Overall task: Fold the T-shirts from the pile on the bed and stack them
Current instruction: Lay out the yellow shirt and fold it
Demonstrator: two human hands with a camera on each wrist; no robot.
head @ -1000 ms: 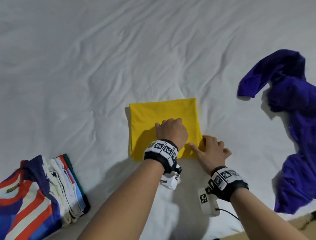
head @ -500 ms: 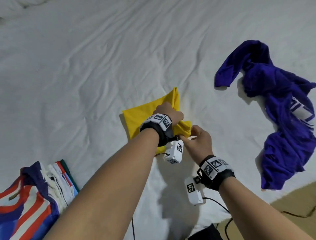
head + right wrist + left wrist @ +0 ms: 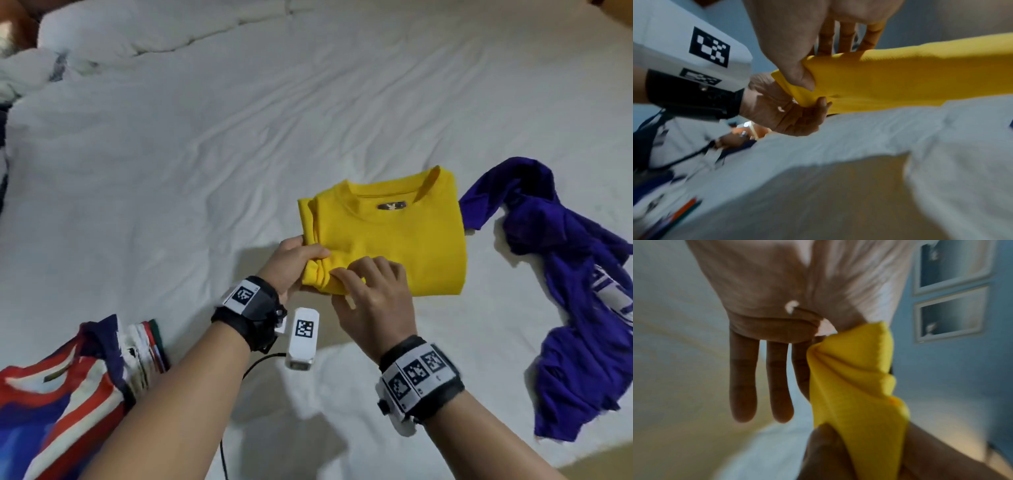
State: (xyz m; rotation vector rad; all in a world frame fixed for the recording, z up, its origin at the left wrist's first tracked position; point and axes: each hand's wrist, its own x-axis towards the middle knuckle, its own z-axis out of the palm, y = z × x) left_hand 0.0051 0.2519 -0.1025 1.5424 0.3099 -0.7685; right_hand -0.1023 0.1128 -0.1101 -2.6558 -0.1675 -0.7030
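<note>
1. The yellow T-shirt (image 3: 387, 236), lying back-up a moment ago, is now flipped, collar showing, lifted just above the bed (image 3: 205, 154).
2. The left hand (image 3: 294, 260) and right hand (image 3: 373, 294) both pinch its near corner.
3. It looks ready for the stack (image 3: 68, 383).

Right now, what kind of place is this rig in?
Most likely a home bedroom: a white bed sheet underneath, a bunched duvet at the head, and framed pictures on a blue wall.
</note>
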